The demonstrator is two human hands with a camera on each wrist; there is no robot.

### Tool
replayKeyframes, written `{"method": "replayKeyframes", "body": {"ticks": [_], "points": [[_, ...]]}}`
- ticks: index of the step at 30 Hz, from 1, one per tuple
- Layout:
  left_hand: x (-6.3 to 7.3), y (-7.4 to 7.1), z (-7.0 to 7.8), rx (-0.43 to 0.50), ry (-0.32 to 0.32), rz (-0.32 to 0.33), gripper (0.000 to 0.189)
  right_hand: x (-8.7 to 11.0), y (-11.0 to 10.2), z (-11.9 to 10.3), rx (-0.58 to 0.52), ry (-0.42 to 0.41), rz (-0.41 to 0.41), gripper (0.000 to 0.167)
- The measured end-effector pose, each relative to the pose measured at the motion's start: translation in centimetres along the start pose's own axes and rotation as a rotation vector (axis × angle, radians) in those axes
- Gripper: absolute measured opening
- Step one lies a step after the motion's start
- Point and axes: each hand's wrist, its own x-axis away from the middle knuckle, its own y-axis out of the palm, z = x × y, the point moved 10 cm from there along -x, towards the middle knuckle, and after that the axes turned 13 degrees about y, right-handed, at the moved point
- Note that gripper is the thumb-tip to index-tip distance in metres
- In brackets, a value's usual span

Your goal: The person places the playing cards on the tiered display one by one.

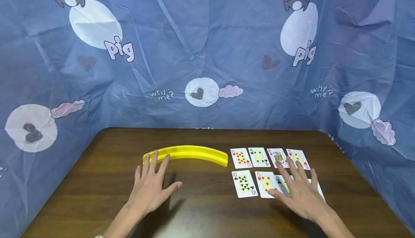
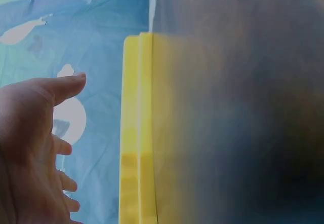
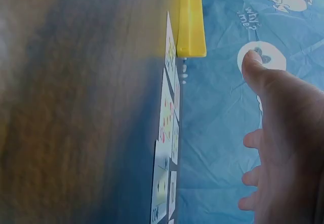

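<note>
My left hand (image 1: 149, 189), its fingers spread, hovers over the table; its fingertips overlap the left end of a curved yellow card holder (image 1: 191, 152) in the head view. That holder also stands upright beside the hand in the left wrist view. On the right, my right hand (image 1: 301, 191) spreads above two rows of face-up playing cards. The back row has a ten of hearts (image 1: 241, 158), a four of spades (image 1: 259, 157), a king (image 1: 276, 153) and another heart card (image 1: 298, 157). In front lie a ten of clubs (image 1: 244, 184), a five of hearts (image 1: 265, 184) and a two (image 1: 279, 181); a last card is mostly hidden under the hand.
A brown wooden table (image 1: 207, 212) with rounded far corners carries everything. Blue printed fabric (image 1: 207, 57) hangs behind it and along both sides.
</note>
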Motion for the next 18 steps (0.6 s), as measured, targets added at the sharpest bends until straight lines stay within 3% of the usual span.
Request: {"method": "replayKeyframes", "body": {"ticks": [4, 9, 18], "points": [[-0.6, -0.9, -1.5, 0.041, -0.030, 0.037, 0.094, -0.7, -0.3, 0.4, -0.013, 0.001, 0.002, 0.090], [-1.5, -1.4, -4.5, 0.155, -0.101, 0.069, 0.095, -2.4, -0.6, 1.7, -0.026, 0.012, 0.002, 0.090], [-1.5, 1.3, -10.4, 0.394, -0.309, -0.032, 0.103, -6.2, -0.1, 6.1, -0.071, 0.100, -0.097, 0.091]]}}
